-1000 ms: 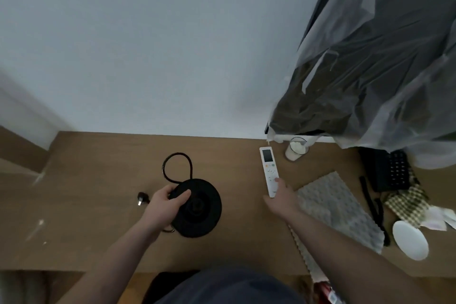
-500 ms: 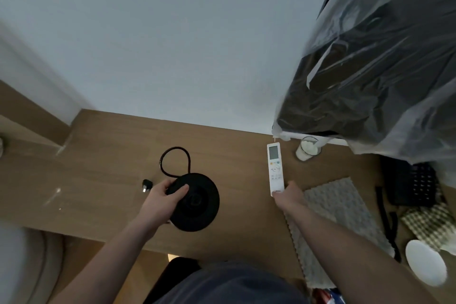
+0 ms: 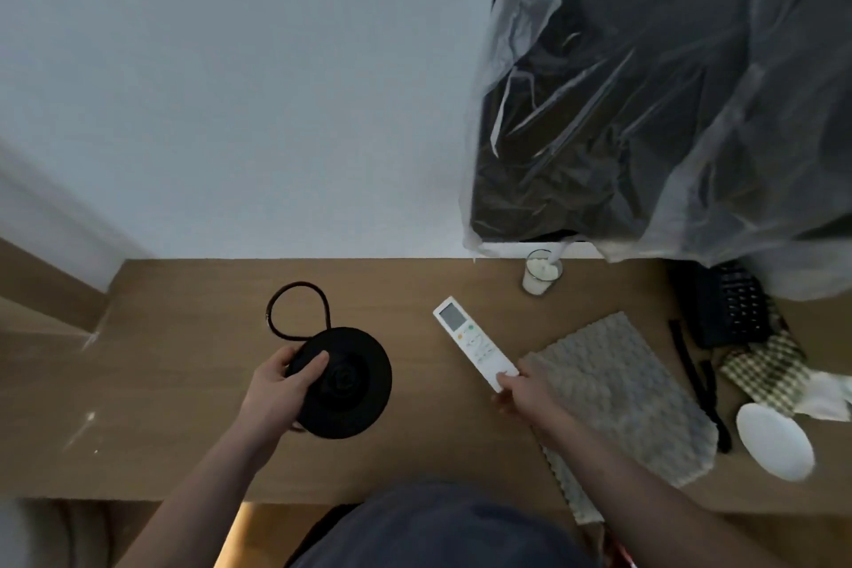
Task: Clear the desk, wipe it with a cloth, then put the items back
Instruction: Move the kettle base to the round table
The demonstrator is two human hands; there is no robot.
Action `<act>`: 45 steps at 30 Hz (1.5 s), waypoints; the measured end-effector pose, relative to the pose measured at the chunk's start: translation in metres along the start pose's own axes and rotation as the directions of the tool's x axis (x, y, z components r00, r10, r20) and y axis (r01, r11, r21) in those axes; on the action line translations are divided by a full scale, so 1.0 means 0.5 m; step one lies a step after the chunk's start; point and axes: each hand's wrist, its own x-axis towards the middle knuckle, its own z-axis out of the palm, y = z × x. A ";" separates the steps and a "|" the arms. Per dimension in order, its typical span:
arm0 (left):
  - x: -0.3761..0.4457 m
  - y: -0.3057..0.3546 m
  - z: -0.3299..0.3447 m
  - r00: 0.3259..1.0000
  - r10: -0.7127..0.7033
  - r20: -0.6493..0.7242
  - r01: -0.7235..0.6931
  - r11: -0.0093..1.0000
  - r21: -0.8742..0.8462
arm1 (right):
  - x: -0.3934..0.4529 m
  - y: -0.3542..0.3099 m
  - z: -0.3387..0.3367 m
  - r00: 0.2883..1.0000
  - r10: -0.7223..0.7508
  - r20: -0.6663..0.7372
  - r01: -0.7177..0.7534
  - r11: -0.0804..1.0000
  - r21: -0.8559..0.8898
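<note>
Both hands are on desk items at once, so the step in hand looks like either clearing the desk (image 3: 184, 383) or putting items back; one moment alone does not settle which. Left of centre, the left hand (image 3: 276, 387) grips the rim of the black kettle base (image 3: 343, 383), thumb curled over its top and fingers hidden beneath its edge, with the cord (image 3: 297, 309) looped just behind it. Right of centre, the right hand (image 3: 521, 394) pinches the near end of the white remote (image 3: 475, 344), which lies angled toward the upper left beside the grey textured cloth (image 3: 618, 397) (the cloth hangs over the desk's front edge). A small glass (image 3: 541, 274) stands near the wall. Whether base and remote rest on the wood or are slightly lifted, I cannot tell. The next move calls for managing the trailing cord and keeping the remote from slipping out of so slight a pinch
</note>
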 end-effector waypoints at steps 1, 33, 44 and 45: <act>-0.004 0.007 -0.005 1.000 0.013 0.003 -0.013 1.000 -0.009 | -0.019 0.008 -0.004 1.000 -0.017 0.002 0.017 1.000 -0.004; -0.570 -0.315 -0.082 0.889 0.170 0.425 -0.140 0.985 -0.101 | -0.833 0.508 0.101 0.969 0.032 -0.246 0.100 0.858 0.504; -0.771 -0.374 0.096 0.826 0.172 0.537 -0.178 0.983 -0.042 | -0.989 0.745 -0.060 0.932 0.106 -0.346 0.145 0.767 0.625; -0.790 -0.376 0.127 0.823 0.169 0.543 -0.176 0.984 -0.039 | -1.003 0.775 -0.086 0.929 0.106 -0.353 0.149 0.769 0.622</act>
